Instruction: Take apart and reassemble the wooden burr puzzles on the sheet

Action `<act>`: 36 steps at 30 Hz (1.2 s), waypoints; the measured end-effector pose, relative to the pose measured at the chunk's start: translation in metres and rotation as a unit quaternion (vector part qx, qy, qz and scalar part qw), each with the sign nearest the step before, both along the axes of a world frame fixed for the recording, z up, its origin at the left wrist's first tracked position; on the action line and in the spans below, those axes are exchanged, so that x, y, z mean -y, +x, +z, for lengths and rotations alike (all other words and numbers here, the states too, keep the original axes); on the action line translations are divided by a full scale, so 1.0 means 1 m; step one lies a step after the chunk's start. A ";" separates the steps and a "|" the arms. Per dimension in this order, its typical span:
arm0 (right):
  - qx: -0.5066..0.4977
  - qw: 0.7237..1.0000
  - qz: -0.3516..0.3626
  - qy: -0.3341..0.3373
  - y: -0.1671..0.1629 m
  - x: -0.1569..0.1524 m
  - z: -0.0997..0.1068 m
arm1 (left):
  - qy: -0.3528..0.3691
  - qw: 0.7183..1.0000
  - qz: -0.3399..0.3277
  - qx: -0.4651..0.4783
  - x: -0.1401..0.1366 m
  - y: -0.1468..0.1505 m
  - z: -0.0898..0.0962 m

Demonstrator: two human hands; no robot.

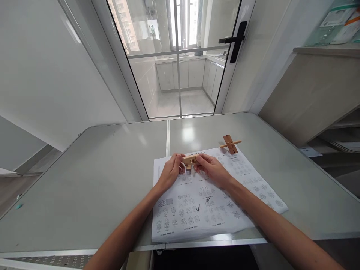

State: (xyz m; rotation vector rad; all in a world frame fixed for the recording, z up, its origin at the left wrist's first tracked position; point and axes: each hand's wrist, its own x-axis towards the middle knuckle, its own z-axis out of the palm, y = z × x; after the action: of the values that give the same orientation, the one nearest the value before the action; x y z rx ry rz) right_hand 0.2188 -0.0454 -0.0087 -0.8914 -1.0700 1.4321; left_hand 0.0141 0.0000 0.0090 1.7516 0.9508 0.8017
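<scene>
Between my two hands is a small light-wood puzzle piece [190, 160], raised over the upper part of a printed sheet. My left hand [172, 168] pinches its left end, fingers curled. At the other end, my right hand [213, 168] grips it between thumb and fingers. A darker block end pokes out below the piece, and part of it is hidden by my fingers. The instruction sheet [194, 225] carries rows of small line diagrams and two dark pen marks. Beyond its top right edge lie crossed wooden pieces [231, 144], a reddish-brown flat block with a thin rod across it.
The grey-green folding table [84, 187] has a metal seam down its middle. Behind it stands a glass door [180, 75] with a black handle [237, 41]. A shelf unit [312, 90] is on the right. A small teal bit [19, 206] lies near the left edge.
</scene>
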 end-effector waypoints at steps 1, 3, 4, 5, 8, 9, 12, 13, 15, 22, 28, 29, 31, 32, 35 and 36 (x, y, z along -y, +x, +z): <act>0.002 1.000 -0.004 -0.004 0.000 0.000 -0.001 | 0.037 0.999 0.021 -0.019 0.001 0.000 0.001; 0.012 1.000 -0.001 -0.006 0.000 0.000 -0.002 | 0.123 0.991 0.030 -0.054 0.003 0.000 0.001; 0.020 1.000 0.002 -0.004 -0.001 0.001 -0.002 | 0.164 0.984 0.022 -0.068 0.004 -0.001 0.001; 0.030 1.000 0.006 0.000 -0.001 0.001 -0.002 | 0.197 0.977 0.008 -0.081 0.005 -0.001 0.000; 0.048 0.999 0.010 0.003 -0.002 0.003 -0.003 | 0.240 0.965 -0.016 -0.101 0.006 0.000 -0.002; 0.050 0.999 0.007 0.001 -0.002 0.003 -0.003 | 0.229 0.969 -0.006 -0.097 0.005 0.000 -0.002; 0.058 0.998 -0.009 -0.005 0.000 0.003 -0.002 | 0.148 0.985 0.060 -0.068 0.001 -0.001 -0.003; 0.058 0.998 -0.016 -0.006 0.001 0.002 -0.002 | 0.118 0.988 0.077 -0.055 -0.001 -0.001 -0.002; 0.045 0.998 -0.030 -0.011 0.002 0.001 -0.001 | 0.062 0.994 0.085 -0.023 -0.005 -0.001 -0.002; 0.011 0.997 -0.061 -0.034 0.001 -0.002 0.002 | -0.152 0.976 0.004 0.155 -0.010 0.001 -0.008; -0.002 0.998 -0.060 -0.016 0.002 -0.001 0.002 | -0.175 0.966 -0.036 0.184 -0.008 0.001 -0.002; -0.004 0.998 -0.057 -0.013 0.002 0.000 0.003 | -0.175 0.967 -0.040 0.181 -0.008 0.001 -0.002; -0.008 0.999 -0.044 -0.009 0.002 0.000 0.005 | -0.177 0.967 -0.043 0.176 -0.007 0.002 -0.002; -0.008 0.999 -0.037 -0.007 0.002 0.001 0.007 | -0.178 0.968 -0.044 0.174 -0.007 0.002 -0.003; 0.004 1.000 -0.022 0.004 0.000 0.002 0.010 | -0.173 0.970 -0.058 0.162 -0.005 0.002 -0.004; 0.011 1.000 -0.020 0.007 -0.001 0.002 0.010 | -0.168 0.972 -0.066 0.154 -0.005 0.002 -0.004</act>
State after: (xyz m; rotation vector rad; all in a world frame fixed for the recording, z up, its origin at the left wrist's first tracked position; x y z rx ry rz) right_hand 0.2178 -0.0475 0.0015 -0.9146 -1.0717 1.3824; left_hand 0.0162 0.0047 0.0055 1.3371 0.7048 0.7501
